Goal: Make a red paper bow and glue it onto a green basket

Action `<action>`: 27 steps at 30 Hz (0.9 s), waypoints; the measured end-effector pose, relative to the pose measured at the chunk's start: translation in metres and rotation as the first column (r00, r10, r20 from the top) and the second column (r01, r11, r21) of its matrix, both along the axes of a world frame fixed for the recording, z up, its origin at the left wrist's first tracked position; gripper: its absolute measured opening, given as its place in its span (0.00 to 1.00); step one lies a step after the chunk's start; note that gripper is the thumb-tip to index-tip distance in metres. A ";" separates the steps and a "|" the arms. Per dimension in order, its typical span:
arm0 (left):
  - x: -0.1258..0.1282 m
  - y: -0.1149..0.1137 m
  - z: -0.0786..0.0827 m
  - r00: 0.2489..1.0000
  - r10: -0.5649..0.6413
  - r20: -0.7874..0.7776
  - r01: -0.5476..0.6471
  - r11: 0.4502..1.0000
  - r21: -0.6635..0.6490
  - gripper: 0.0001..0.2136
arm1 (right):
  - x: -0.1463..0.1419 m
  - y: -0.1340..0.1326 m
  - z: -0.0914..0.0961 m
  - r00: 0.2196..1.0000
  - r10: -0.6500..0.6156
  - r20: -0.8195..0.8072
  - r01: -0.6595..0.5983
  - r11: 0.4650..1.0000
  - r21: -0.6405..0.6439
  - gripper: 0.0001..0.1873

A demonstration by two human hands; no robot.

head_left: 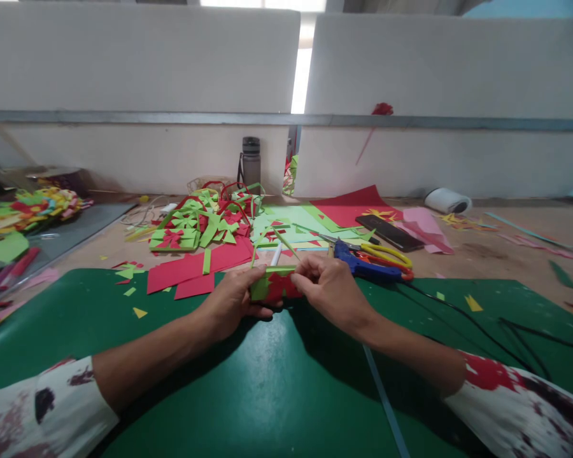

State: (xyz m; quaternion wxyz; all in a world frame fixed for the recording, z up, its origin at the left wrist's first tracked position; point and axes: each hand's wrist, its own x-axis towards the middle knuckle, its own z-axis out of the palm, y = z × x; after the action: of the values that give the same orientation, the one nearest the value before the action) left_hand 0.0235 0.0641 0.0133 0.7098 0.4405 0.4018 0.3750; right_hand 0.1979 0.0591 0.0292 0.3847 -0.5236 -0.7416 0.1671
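Both my hands meet over the green cutting mat (277,381), gripping a small green and red paper piece (274,286). My left hand (232,302) clasps its left end with fingers curled round it. My right hand (329,289) pinches its right end, thumb and fingers pressed together. A thin green paper strip (286,243) sticks up from the piece. Just behind the hands lie a white pen (275,255), red paper sheets (198,270) and a blue glue gun (367,267) with yellow-handled scissors (386,254).
A heap of green and red paper cuttings (203,222) lies behind the mat, with a grey bottle (251,162) further back. A black phone (389,232), pink paper (427,229) and a white tape roll (447,200) sit right. Colourful paper pieces (38,203) pile at left. Black cable (477,324) crosses the mat.
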 end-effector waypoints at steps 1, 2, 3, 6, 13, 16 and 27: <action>0.000 0.000 0.000 1.000 -0.002 0.000 0.002 1.000 0.003 0.18 | 0.000 0.000 0.000 1.000 -0.003 0.009 0.003 1.000 0.002 0.09; 0.000 0.000 0.000 1.000 -0.004 0.001 0.004 1.000 0.006 0.18 | 0.000 0.000 0.000 1.000 -0.006 0.018 0.006 1.000 0.002 0.09; 0.000 0.000 -0.001 1.000 -0.004 0.001 0.004 1.000 0.007 0.18 | 0.000 0.001 -0.001 1.000 -0.009 0.026 0.009 1.000 0.002 0.09; 0.000 0.000 -0.001 1.000 -0.001 -0.001 0.001 1.000 0.010 0.18 | 0.000 0.001 -0.002 0.999 -0.016 0.045 0.016 1.000 0.001 0.09; 0.001 -0.002 -0.001 1.000 0.003 0.005 -0.003 1.000 0.025 0.18 | -0.001 0.001 -0.001 0.997 -0.029 0.070 0.028 1.000 0.008 0.09; 0.000 -0.002 -0.001 1.000 -0.005 0.009 0.004 1.000 0.031 0.17 | -0.001 0.001 -0.001 0.997 -0.031 0.077 0.030 0.999 0.011 0.09; 0.000 -0.001 -0.001 1.000 0.001 0.015 -0.001 1.000 0.010 0.17 | -0.002 -0.001 -0.001 0.996 -0.024 0.084 0.024 1.000 -0.003 0.08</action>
State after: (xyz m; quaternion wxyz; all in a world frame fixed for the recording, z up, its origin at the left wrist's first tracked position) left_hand 0.0240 0.0627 0.0125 0.7105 0.4409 0.3947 0.3808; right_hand 0.1963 0.0584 0.0285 0.3542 -0.5399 -0.7502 0.1420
